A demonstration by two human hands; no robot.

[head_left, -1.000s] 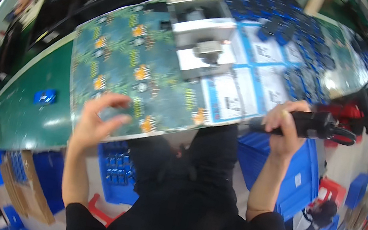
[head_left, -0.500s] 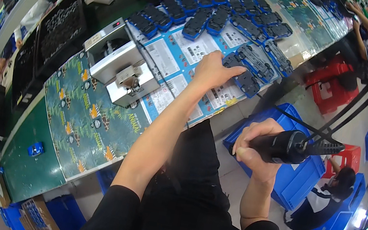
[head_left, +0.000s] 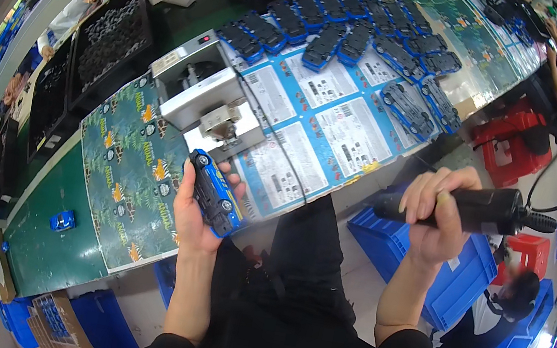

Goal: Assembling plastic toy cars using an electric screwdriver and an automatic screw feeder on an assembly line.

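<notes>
My left hand [head_left: 192,232] is closed around a blue toy car [head_left: 215,196], turned so its black underside and wheels show. It is just over the table's front edge, beside a silver box-shaped machine [head_left: 211,101]. In my right hand [head_left: 438,221] is a black corded electric screwdriver [head_left: 490,210], gripped around its body with the cord end to the right. That tool is held in the air, off the table's right front side. Several more toy cars [head_left: 323,45] lie underside up at the back of the table, and two [head_left: 409,109] rest nearer its right edge.
Printed blue-and-white sheets [head_left: 354,134] cover the middle of the table. A thin dark cable crosses them. Black trays of small parts [head_left: 112,29] stand at the left. One small blue car [head_left: 62,220] sits on the green surface. Blue crates [head_left: 449,286] and red stools [head_left: 510,151] are at the right.
My left hand has come back from the cars at the right, with a toy car now in it. My right hand has shifted slightly up and right, with the screwdriver turned more sideways.
</notes>
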